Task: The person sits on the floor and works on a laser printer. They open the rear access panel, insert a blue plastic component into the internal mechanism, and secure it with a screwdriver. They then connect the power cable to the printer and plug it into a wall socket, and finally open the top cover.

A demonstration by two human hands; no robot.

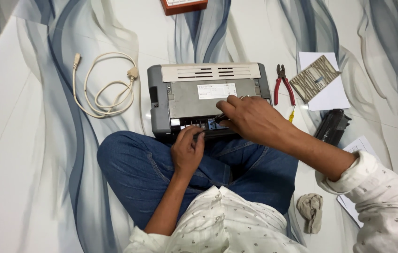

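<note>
Flanking the printer [208, 96]: cable [103, 86], pliers [282, 84]; both hands' grip unclear, left [187, 150], right [250, 117].

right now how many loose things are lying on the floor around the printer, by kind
cable: 1
pliers: 1
screwdriver: 1
toner cartridge: 1
circuit board: 1
paper sheets: 2
rag: 1
red box: 1
total: 9
</note>
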